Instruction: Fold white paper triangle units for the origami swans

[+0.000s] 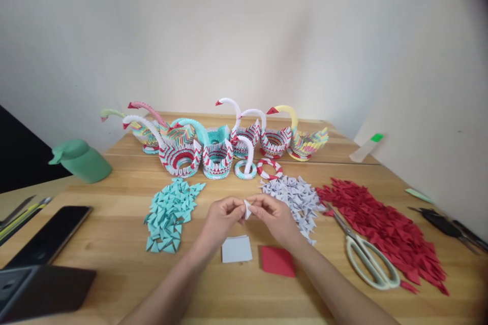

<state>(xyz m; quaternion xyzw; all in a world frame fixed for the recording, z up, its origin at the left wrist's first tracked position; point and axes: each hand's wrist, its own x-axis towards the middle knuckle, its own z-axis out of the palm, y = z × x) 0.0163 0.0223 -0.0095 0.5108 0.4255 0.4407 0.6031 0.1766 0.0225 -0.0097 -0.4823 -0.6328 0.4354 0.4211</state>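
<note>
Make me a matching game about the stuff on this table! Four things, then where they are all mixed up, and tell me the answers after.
Things:
1. scissors
2. pile of teal folded pieces
3. red paper
4. small white folded piece

Places:
A. just right of the white paper
B. pinched between the left hand and the right hand
C. next to the pile of red folded pieces
D. over to the left of the left hand

Right pairs: 1-C, 2-D, 3-A, 4-B
</note>
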